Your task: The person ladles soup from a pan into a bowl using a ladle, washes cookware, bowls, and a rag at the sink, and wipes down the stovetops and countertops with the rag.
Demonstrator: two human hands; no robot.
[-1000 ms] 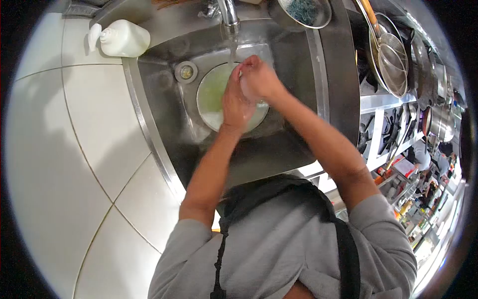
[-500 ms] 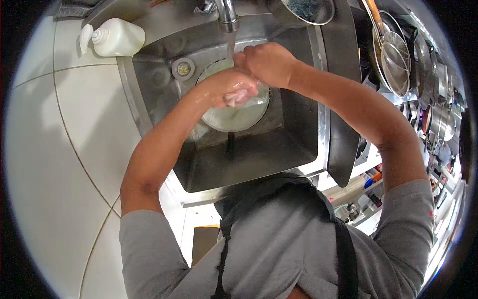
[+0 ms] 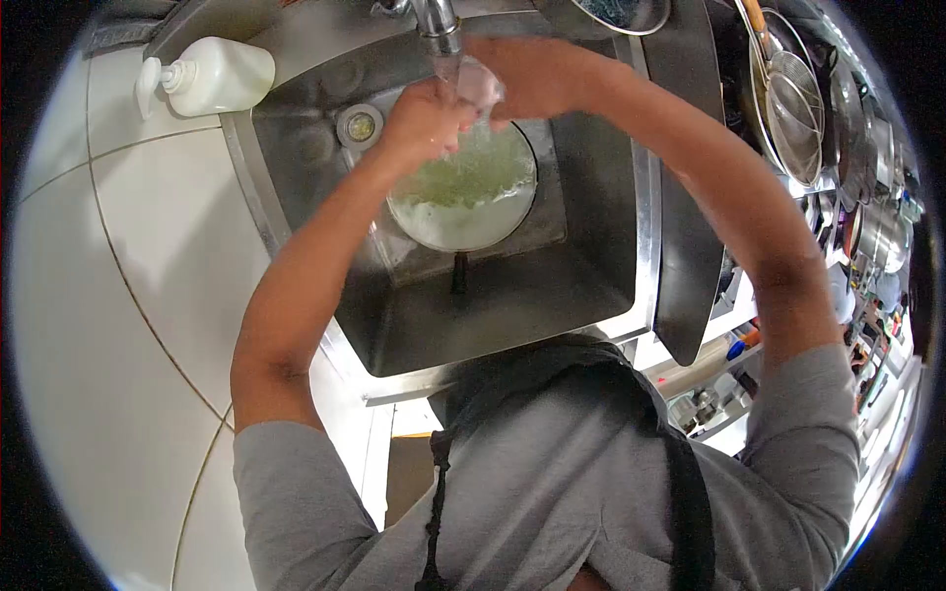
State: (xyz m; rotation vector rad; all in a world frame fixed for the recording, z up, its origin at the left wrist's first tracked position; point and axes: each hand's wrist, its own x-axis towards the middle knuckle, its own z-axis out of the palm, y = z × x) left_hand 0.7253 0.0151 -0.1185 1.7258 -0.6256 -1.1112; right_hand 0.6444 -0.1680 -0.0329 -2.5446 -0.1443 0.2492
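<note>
Both of my hands are together under the faucet (image 3: 436,25), at the far side of the sink. A pale pinkish, wet-looking lump (image 3: 480,87) shows between them; its kind is unclear. My left hand (image 3: 426,120) has its fingers curled in and touches the lump. My right hand (image 3: 517,79) is close against the lump's other side, its fingers smeared by motion and partly hidden. Below them, a round pan (image 3: 463,231) with a dark handle holds cloudy, greenish, foamy water, and water falls into it.
The steel sink (image 3: 532,305) surrounds the pan, with a drain fitting (image 3: 362,126) at its left. A white pump bottle (image 3: 222,77) lies tilted on the tiled counter (image 3: 177,246). Strainers (image 3: 793,118) hang at the right, and a bowl (image 3: 626,12) sits at the top right.
My hands have moved up and away from me, from over the pan to the faucet's mouth. The pale lump has moved with them, and more of the foamy water shows.
</note>
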